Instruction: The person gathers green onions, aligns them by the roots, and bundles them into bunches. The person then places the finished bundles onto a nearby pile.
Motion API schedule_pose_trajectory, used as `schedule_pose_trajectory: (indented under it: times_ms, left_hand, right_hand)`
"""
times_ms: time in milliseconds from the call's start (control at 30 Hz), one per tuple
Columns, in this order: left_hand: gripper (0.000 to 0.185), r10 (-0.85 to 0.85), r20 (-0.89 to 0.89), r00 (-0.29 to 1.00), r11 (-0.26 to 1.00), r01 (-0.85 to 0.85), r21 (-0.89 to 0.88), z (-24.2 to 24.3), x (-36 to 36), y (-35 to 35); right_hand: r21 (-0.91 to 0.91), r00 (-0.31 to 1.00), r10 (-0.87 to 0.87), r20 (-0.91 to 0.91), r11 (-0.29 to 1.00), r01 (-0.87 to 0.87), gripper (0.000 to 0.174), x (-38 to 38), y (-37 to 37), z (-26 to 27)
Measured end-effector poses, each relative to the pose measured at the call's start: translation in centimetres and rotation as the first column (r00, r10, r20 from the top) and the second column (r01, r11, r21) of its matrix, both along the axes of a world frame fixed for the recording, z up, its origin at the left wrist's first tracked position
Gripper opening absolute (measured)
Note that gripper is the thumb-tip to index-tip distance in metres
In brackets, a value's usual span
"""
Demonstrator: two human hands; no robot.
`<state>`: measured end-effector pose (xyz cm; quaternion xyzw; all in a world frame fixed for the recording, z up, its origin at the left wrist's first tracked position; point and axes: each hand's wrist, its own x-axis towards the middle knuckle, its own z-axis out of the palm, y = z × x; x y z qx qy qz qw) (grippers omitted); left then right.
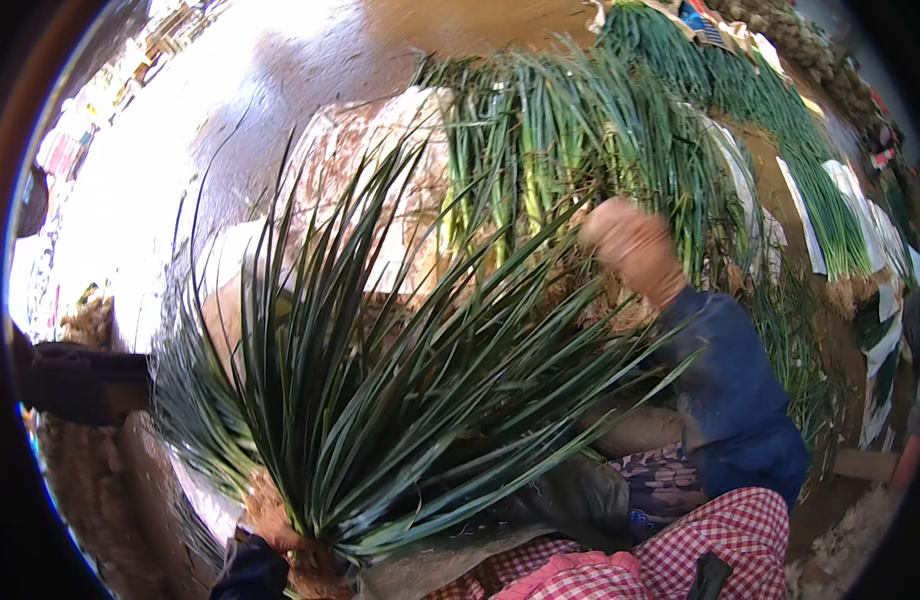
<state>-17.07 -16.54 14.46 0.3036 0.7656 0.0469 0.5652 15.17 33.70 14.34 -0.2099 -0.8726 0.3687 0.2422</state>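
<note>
A large bunch of long green-leaved scallions (400,420) fans upward and to the right in front of me. Its brown roots and pale bases are at the lower left, where my left hand (278,534) grips them, mostly hidden. My right hand (631,244), blurred by motion and half curled, hangs over the near edge of a heap of scallions (580,142). Whether its fingers hold anything cannot be made out. Another bundle of scallions (205,427) lies at the left, roots toward me, behind the held bunch.
A soil-stained white sack (355,180) lies left of the heap. More scallions (812,172) are laid out in a long row at the right. A dark sheet (580,495) and red checked cloth (722,532) cover my lap. Wet, glaring floor (242,112) stretches beyond.
</note>
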Motion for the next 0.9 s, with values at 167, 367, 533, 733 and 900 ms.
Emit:
schedule_pose_trajectory:
  times_ms: [167,367,533,733,900]
  left_hand:
    - [0.060,-0.045,-0.019,0.999,0.999,0.045,0.020,0.3,0.8,-0.5]
    - [0.059,-0.067,-0.029,0.997,0.997,0.068,0.027,0.4,2.1,-0.4]
    - [0.059,-0.087,-0.049,0.995,0.995,0.089,0.042,0.5,2.6,-0.4]
    - [0.059,-0.123,-0.059,0.991,0.991,0.126,0.047,0.3,2.8,-0.7]
    - [0.058,-0.145,-0.059,0.988,0.987,0.149,0.060,0.2,2.7,-0.6]
  right_hand:
    - [-0.463,0.888,-0.427,-0.172,0.831,0.309,0.018,5.5,0.6,5.2]
    - [0.123,0.936,0.315,-0.156,0.947,-0.298,0.026,-0.9,-8.6,4.7]
    - [0.085,0.828,0.151,0.541,0.969,-0.232,0.039,-6.2,-13.4,-0.3]
    - [-0.055,0.999,-0.015,-0.041,0.998,0.013,0.018,-8.8,-14.9,-1.6]
    - [-0.193,0.988,-0.085,-0.129,0.979,0.059,0.011,-5.2,-13.2,3.0]
